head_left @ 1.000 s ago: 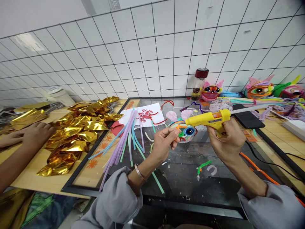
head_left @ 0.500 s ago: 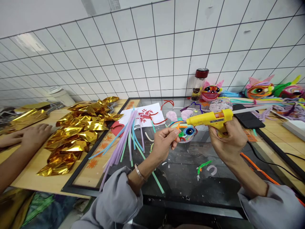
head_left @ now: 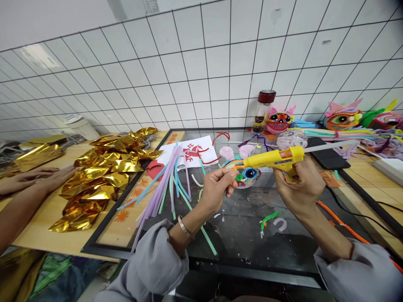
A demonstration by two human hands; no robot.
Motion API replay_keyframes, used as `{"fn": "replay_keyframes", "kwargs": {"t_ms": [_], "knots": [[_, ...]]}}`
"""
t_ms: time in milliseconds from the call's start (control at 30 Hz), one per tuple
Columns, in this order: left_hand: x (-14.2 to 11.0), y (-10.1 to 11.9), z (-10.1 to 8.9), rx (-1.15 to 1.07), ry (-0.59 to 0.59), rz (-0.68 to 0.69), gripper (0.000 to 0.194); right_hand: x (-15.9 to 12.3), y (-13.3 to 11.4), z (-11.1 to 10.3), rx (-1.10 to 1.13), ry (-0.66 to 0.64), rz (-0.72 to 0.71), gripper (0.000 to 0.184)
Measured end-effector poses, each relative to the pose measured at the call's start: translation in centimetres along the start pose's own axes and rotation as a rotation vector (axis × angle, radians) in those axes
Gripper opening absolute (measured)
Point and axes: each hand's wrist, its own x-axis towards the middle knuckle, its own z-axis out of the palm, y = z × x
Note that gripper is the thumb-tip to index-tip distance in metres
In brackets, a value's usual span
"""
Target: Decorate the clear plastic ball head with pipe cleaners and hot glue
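My right hand (head_left: 300,182) is wrapped around the grip of a yellow hot glue gun (head_left: 272,160). A long translucent glue stick (head_left: 332,145) juts from its rear. The nozzle points left, close to the fingertips of my left hand (head_left: 218,188). Thumb and fingers of that hand are pinched together; whatever small piece they hold is hard to make out. Just behind the fingertips lies a colourful animal head (head_left: 251,173) made of fuzzy stems, with a blue eye, a green coil and pale pink ears (head_left: 226,153). My left hand hides part of it.
Purple, blue and green stems (head_left: 171,180) lie left of my hands, beside a white paper (head_left: 206,147) with a red print. Crumpled gold foil (head_left: 103,167) lies near another person's hands (head_left: 59,178). A lidded bottle (head_left: 264,111), finished heads (head_left: 341,117) and a phone (head_left: 327,153) stand or lie behind.
The glue gun has shifted slightly left, bringing its nozzle closer to my left fingertips. My left hand stays in place. The other person's hand has reached right to the gold foil.
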Motion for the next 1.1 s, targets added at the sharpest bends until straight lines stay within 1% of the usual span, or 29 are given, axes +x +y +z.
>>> {"fn": "replay_keyframes", "kwargs": {"t_ms": [100, 233, 333, 433, 600, 700, 800, 933, 1100], "knots": [[0.0, 0.0, 0.0, 0.008, -0.002, 0.003, 0.039, 0.0, 0.1, 0.1, 0.004, 0.013, 0.035, 0.024], [0.1, 0.0, -0.2, 0.000, 0.014, 0.049, 0.038, 0.0, 0.3, 0.1, 0.009, 0.064, 0.091, 0.025], [0.3, 0.0, -0.4, -0.050, 0.046, 0.093, 0.036, -0.1, 0.2, 0.0, 0.008, 0.086, 0.080, 0.024], [0.5, 0.3, -0.5, -0.106, 0.079, 0.100, 0.035, -0.3, 0.0, 0.0, -0.007, 0.084, 0.034, 0.022], [0.7, 1.0, -0.6, -0.174, 0.076, 0.061, 0.038, -0.5, -0.1, 0.2, -0.003, 0.029, -0.009, 0.023], [0.7, 1.1, -0.6, -0.193, 0.073, 0.053, 0.039, -0.6, -0.1, 0.2, 0.017, -0.007, -0.009, 0.026], [0.7, 1.0, -0.6, -0.198, 0.065, 0.050, 0.039, -0.7, -0.2, 0.2, 0.023, -0.040, 0.013, 0.024], [0.7, 0.9, -0.6, -0.194, 0.067, 0.050, 0.041, -0.7, -0.4, 0.2, 0.044, -0.039, 0.013, 0.019], [0.8, 0.6, -0.6, -0.165, 0.055, 0.046, 0.041, -0.6, -0.5, 0.2, 0.044, -0.056, 0.046, 0.019]]}}
